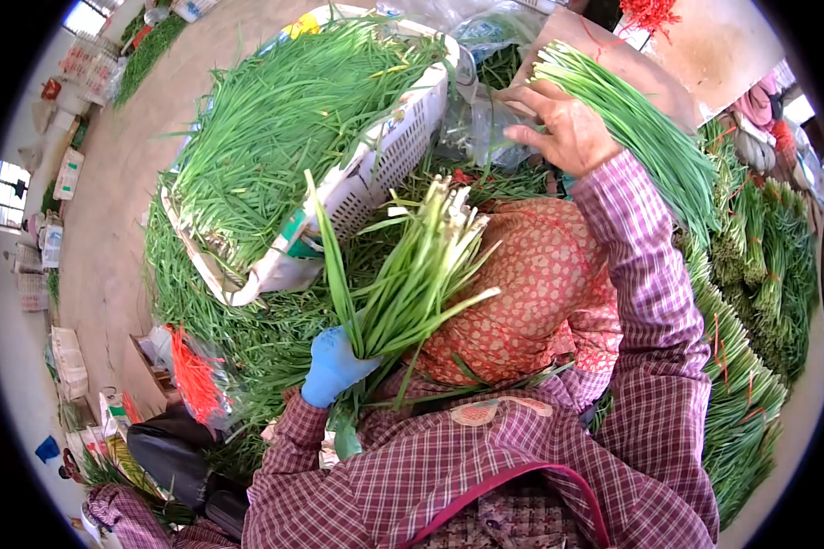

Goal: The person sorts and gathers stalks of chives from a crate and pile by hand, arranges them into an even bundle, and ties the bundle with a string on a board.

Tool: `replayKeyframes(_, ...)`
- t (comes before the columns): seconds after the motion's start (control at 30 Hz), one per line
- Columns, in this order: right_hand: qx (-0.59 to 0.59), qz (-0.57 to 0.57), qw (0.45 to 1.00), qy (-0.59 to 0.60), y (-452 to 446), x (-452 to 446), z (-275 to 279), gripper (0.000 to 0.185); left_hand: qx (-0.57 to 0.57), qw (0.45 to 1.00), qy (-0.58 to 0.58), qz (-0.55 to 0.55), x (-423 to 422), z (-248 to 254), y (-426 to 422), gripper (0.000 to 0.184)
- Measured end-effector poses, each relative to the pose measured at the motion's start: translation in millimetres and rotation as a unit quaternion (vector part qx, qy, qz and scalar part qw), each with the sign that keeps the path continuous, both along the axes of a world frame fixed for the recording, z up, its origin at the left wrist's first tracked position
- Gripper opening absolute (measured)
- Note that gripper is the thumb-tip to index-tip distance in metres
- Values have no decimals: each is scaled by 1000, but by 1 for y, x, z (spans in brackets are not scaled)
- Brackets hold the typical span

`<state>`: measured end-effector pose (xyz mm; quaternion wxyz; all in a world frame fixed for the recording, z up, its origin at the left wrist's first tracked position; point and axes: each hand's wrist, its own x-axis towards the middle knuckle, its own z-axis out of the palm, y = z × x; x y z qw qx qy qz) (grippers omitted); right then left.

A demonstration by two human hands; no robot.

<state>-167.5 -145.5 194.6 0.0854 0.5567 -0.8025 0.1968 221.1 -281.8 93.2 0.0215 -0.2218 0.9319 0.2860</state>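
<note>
My left hand (336, 366), in a light blue glove, is closed around the lower part of a loose bunch of garlic chives (403, 284). The pale cut ends of this bunch point up and away, over my lap in red flowered cloth (531, 274). My bare right hand (568, 128) has thumb and fingers apart and holds nothing that I can see. It hovers over or touches clear plastic film (490, 128); contact is unclear. Close by on its right, a neat pile of chives (641, 123) lies on a brown board (664, 73), white ends upward.
A white plastic basket (384, 156) heaped with chives stands front left. Loose greens (238, 329) cover the floor around it. Tied bundles (737, 366) are stacked along my right side. Red ties (650, 13) sit on the board, and orange-red strips (195, 375) lie at lower left.
</note>
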Motion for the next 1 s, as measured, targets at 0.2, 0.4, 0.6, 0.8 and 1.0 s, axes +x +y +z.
replayKeyframes(0.2, 95, 163, 976, -112, -2, 57, -1, 49, -25, 998, -58, -6, -12, 5, 29, 66)
replayKeyframes(0.4, 226, 130, 965, -12, -9, 87, -48, 57, -65, 993, -97, 7, -13, 10, 43, 65)
replayKeyframes(0.6, 39, 141, 987, 62, -5, 76, -72, 20, -80, 989, -122, -9, -8, -4, 61, 90)
replayKeyframes(0.8, 44, -95, 978, 181, -17, -3, -21, 28, -105, 988, -110, 6, -10, 3, 71, 86)
replayKeyframes(1.0, 361, 69, 930, 15, -22, 63, -19, 69, -118, 988, -102, -15, -10, 2, 70, 84)
